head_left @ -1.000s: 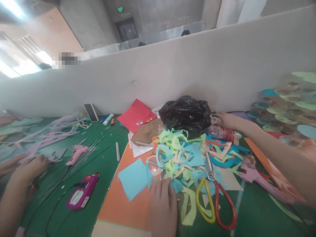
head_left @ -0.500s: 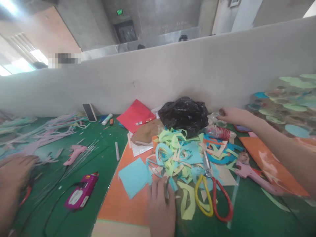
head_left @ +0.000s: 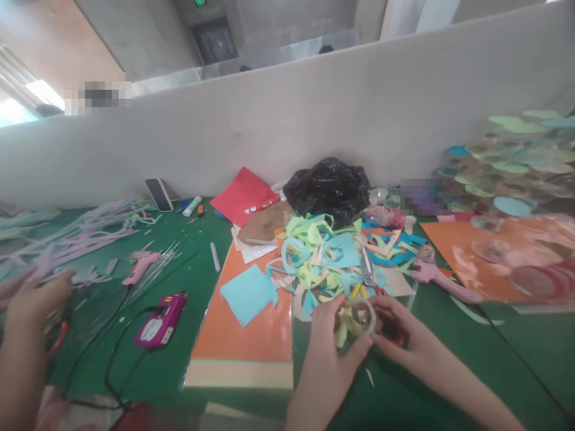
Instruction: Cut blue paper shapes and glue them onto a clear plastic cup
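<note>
My left hand (head_left: 331,344) and my right hand (head_left: 406,335) meet over the near side of the paper scraps. Between them is a small clear plastic cup (head_left: 371,316), its round rim facing me at a tilt. The left fingers curl round one side of it. The right thumb and fingers grip the other side. Light green paper shows through or beside the cup. Just beyond, scissors (head_left: 368,269) lie with their handles mostly covered by my hands. A heap of cut paper scraps (head_left: 314,257) in green, blue and cream spreads behind them.
A co-worker's hand (head_left: 40,299) is at the left. A pink glue gun (head_left: 442,281) lies at right; another glue gun (head_left: 141,266) and a purple box (head_left: 160,321) lie left. A black plastic bag (head_left: 327,188) sits by the partition. Orange sheets (head_left: 251,341) lie left of centre.
My right hand has come back from beside the black bag with the clear cup. My left hand has moved right off the orange sheet and now holds the cup too. The view has tilted down.
</note>
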A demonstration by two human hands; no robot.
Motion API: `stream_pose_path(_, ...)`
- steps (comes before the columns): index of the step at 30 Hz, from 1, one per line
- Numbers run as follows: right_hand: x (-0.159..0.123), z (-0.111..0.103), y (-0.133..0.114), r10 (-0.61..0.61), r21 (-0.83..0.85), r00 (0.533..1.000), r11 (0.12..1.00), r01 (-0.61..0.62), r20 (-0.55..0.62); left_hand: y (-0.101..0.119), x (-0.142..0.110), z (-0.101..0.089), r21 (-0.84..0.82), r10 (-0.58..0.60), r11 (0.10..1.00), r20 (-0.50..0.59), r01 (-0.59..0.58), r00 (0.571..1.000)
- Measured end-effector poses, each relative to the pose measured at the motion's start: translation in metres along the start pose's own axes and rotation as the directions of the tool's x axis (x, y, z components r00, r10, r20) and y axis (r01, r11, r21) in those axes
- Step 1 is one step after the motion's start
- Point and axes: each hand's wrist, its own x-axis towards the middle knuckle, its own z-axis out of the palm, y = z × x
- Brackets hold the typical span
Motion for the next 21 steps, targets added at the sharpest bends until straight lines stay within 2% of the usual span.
stream_pose_path(2,-0.019,0.015,0.004,0.026,0.058,0.996,0.998,-0.022,-0.083,0.011,0.001,0.005,-0.071,0.03,0.997,0.049,-0.026,0.998)
stream_pose_path(4,-0.032,0.019,0.008,0.039,0.024,0.989,0.999,-0.036,-0.145,0.017,0.001,0.01,-0.1,0.073,0.993,0.068,-0.066,0.995)
stream_pose_path(7,-0.04,0.004,0.018,-0.009,-0.162,0.976,0.986,-0.027,-0.217,0.014,-0.001,0.016,-0.091,0.115,0.99,0.045,-0.111,0.992)
stream_pose_path(9,-0.039,-0.017,0.027,-0.147,-0.371,0.943,0.928,0.027,-0.298,0.008,-0.003,0.02,-0.093,0.096,0.991,-0.004,-0.096,0.995)
stream_pose_path(10,-0.036,-0.03,0.032,-0.238,-0.499,0.911,0.866,0.043,-0.336,0.004,-0.005,0.021,-0.098,0.074,0.992,-0.033,-0.077,0.997)
stream_pose_path(12,-0.028,-0.057,0.042,-0.374,-0.745,0.849,0.666,-0.035,-0.374,-0.003,-0.009,0.023,-0.101,0.025,0.994,-0.08,-0.033,0.996)
stream_pose_path(13,-0.024,-0.07,0.045,-0.389,-0.825,0.841,0.553,-0.114,-0.377,-0.006,-0.01,0.023,-0.094,0.011,0.995,-0.095,-0.02,0.995)
stream_pose_path(16,-0.011,-0.099,0.055,-0.345,-0.934,0.876,0.237,-0.266,-0.337,-0.013,-0.013,0.023,-0.047,0.009,0.999,-0.118,-0.014,0.993)
stream_pose_path(18,-0.003,-0.111,0.062,-0.304,-0.939,0.889,0.129,-0.32,-0.344,-0.015,-0.014,0.022,-0.014,0.031,0.999,-0.131,-0.033,0.991)
stream_pose_path(21,0.006,-0.123,0.075,-0.255,-0.944,0.909,0.094,-0.316,-0.33,-0.015,-0.013,0.022,0.019,0.067,0.998,-0.139,-0.065,0.988)
